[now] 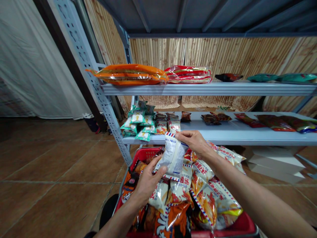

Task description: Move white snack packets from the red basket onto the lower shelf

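Note:
Between my two hands hangs a white snack bag with a red-and-blue striped edge, its printed back facing me. My left hand grips its lower left side, thumb in front. At the upper right corner my right hand pinches the bag. Just below is a red basket full of snack bags, among them white-and-orange bags with red lettering and black-and-orange bags. Beyond the held bag, similar white-and-orange bags stand on the lower shelf beside a pile of green-and-white packets.
The blue-grey metal rack stands in front, its left post beside the basket. Large orange and red packages lie on the upper shelf. Dark packets lie along the lower shelf. White boxes sit beneath it.

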`<state>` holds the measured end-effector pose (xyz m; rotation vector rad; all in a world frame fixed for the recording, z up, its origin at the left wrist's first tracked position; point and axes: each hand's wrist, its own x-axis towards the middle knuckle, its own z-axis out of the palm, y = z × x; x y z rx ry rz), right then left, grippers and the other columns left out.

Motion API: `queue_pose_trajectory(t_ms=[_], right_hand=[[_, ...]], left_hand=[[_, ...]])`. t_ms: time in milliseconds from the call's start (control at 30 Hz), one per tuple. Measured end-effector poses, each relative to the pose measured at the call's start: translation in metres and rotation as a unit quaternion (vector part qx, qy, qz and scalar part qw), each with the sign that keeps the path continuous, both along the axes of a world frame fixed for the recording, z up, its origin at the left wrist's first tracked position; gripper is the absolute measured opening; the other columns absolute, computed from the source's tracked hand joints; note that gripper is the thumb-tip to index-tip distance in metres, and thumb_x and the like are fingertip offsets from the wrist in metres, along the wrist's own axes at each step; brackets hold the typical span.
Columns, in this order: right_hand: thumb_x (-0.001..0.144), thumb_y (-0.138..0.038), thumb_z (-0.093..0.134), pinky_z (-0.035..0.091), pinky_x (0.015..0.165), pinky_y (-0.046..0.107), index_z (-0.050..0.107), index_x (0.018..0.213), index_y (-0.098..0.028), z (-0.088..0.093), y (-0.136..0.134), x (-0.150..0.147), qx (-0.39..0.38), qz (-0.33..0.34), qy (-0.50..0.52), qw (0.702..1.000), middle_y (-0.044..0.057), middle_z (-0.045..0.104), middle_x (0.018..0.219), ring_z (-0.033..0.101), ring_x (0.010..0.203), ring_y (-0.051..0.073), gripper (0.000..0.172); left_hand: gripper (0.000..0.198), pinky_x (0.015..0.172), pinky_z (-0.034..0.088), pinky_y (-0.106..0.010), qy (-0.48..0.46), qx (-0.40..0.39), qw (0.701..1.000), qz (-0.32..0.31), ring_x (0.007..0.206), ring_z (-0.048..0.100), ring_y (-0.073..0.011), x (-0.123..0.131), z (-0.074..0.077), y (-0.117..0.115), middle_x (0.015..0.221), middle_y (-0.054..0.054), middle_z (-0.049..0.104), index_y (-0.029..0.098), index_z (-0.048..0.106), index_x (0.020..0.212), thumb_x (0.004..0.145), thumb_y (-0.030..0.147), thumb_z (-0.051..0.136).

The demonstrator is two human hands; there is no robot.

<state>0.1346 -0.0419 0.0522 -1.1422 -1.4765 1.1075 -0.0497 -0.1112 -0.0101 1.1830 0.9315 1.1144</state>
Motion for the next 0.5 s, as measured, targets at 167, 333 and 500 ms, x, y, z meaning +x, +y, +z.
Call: queue_pose_trajectory(t_ms=[167,333,500], right_hand=[[0.065,-0.038,0.063,0.028,0.049,0.021,0.068,0.07,-0.012,0.0015,0.0017,-0.0028,-0.003,-0.027,0.029,0.999,-0.003,0.052,0.055,0.038,0.051,0.006,0.027],[0.063,-0.038,0.065,0.029,0.05,0.022,0.069,0.072,-0.013,0.0022,0.0032,-0.0043,-0.009,-0.031,0.042,0.999,-0.002,0.056,0.057,0.04,0.051,0.007,0.027],[0.06,-0.038,0.067,0.032,0.051,0.023,0.071,0.075,-0.014,-0.001,0.0084,-0.0053,-0.028,-0.047,0.06,0.997,-0.001,0.061,0.061,0.043,0.052,0.008,0.028]], left_hand=[[0.058,0.068,0.05,-0.029,-0.008,-0.042,0.999,-0.014,0.077,0.062,-0.0175,-0.0011,-0.0037,0.0007,0.106,-0.009,0.063,0.019,0.042,0.129,0.075,0.035,0.058],[0.056,0.065,0.051,-0.03,-0.01,-0.054,0.998,-0.013,0.076,0.063,-0.0183,-0.0026,-0.0024,0.0013,0.104,-0.009,0.064,0.018,0.044,0.127,0.075,0.035,0.058],[0.053,0.065,0.051,-0.029,-0.024,-0.053,0.998,0.01,0.079,0.063,-0.0193,-0.0015,0.0003,-0.0037,0.104,-0.008,0.064,0.018,0.049,0.123,0.074,0.034,0.059]])
